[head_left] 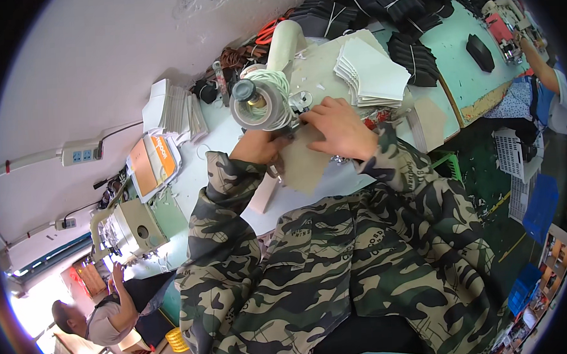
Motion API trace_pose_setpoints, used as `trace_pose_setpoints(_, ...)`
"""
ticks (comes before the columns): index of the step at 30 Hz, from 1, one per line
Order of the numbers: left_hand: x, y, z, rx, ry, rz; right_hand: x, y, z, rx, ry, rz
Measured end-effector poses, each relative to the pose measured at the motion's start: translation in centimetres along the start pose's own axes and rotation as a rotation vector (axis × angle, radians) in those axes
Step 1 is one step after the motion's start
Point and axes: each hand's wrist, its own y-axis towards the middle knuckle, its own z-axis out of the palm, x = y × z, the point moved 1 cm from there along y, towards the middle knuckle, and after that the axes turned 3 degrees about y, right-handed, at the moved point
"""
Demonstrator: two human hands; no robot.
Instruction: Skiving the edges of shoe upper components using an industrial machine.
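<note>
A cream-coloured machine with a round head [258, 105] and a coil of pale cord stands over the work table. Just in front of it lies a beige sheet piece [305, 166]. My right hand [343, 129] rests on the sheet's far right part, fingers stretched and apart, their tips close to the machine head. My left hand [257, 148] is at the sheet's left edge, beneath the round head; its fingers are mostly hidden, so its grip does not show. A small clear disc-shaped part [301, 100] sits beside the head, near my right fingertips.
White cut pieces [370, 72] lie stacked at the far right, with tied black bundles [411, 57] beyond. More pale pieces [173, 112] stand at left. Another machine [134, 228] and a person [106, 311] are at far left; another person's arm [540, 64] shows at far right.
</note>
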Motion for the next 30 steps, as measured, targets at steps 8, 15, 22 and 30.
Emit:
trace_pose_setpoints(8, 2.5, -3.5, 0.4, 0.214, -0.379, 0.057, 0.1, -0.9, 0.2, 0.248, 0.765, 0.424)
trace_pose_setpoints(15, 8.7, -0.2, -0.8, 0.255, -0.393, 0.045, 1.8, -1.8, 1.1, 0.682, 0.711, 0.460)
trace_pose_setpoints(22, 7.6, 1.2, -2.8, 0.209, -0.284, 0.063, 0.5, -1.1, -0.6, 0.269, 0.585, 0.358)
trace_pose_setpoints(30, 0.0, 0.0, -0.3, -0.033, 0.110, 0.146, -2.1, 0.7, -1.8, 0.108, 0.239, 0.233)
